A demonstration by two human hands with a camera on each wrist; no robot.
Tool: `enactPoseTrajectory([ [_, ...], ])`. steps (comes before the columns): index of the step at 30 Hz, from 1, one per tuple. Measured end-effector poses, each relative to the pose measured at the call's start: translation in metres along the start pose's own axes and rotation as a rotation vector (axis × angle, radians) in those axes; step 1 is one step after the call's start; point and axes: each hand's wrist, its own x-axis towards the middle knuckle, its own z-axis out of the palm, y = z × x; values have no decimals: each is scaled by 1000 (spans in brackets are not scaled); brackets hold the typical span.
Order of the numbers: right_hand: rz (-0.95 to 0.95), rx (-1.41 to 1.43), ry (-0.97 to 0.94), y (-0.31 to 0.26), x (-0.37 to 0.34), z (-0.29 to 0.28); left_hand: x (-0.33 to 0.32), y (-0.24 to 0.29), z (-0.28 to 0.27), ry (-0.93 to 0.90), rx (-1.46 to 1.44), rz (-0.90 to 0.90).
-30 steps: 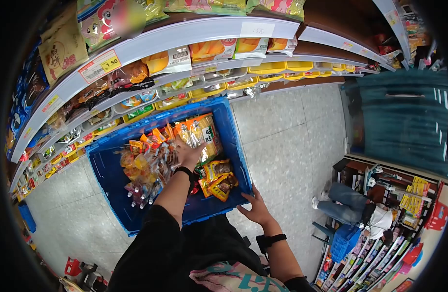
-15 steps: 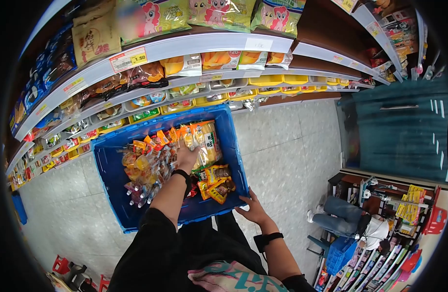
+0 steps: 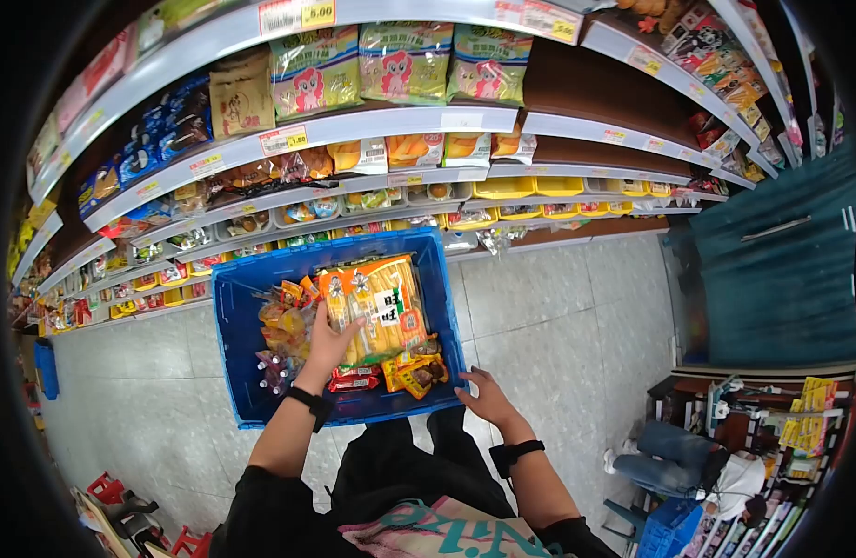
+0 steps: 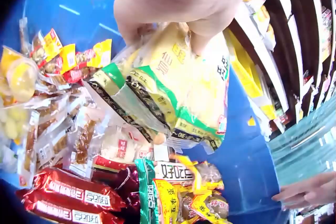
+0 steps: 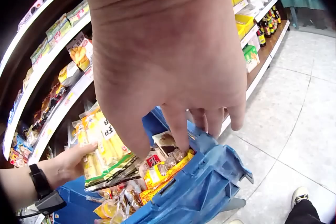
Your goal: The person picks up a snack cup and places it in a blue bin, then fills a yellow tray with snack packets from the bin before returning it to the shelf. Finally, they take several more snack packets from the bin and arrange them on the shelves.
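Left hand (image 3: 327,344) pinches the yellow snack bags (image 3: 380,321), not yet released; right hand (image 3: 488,400) spreads at the crate (image 3: 446,302) rim; loose packets (image 3: 417,375) apparently left inside!

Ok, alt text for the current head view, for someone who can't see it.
A person's left hand grips a large snack pack inside a blue crate of smaller wrapped snacks, while the right hand touches the crate's near right corner. Stocked shelves stand beyond.

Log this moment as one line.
left hand: grips Want Want cracker packs | right hand: touches blue crate at rim | in crate: red-wrapped bars, yellow snack packets
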Motion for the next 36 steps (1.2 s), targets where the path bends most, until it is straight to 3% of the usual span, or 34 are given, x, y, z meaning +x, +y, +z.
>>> enactPoseTrajectory([
  [3, -175, 36, 89, -19, -4, -24, -34, 26, 17, -37, -28, 4],
  [5, -204, 427, 0, -44, -17, -49, -58, 42, 41, -80, -38, 4],
  [10, -235, 450, -63, -39, -47, -98, -100, 45, 114, -205, -52, 6],
  [19, -209, 632, -3, 52, -120, -177, -132, 41, 227, -257, -28, -6],
  [25, -76, 806, 290, 109, -171, -215, -127, 38, 265, -247, -26, -25],
  [28, -115, 818, 372, 140, -186, -217, -116, 27, 279, -248, -31, -30],
  [36, -26, 805, 345, 146, -170, -243, -82, 33, 328, -338, 11, -135],
])
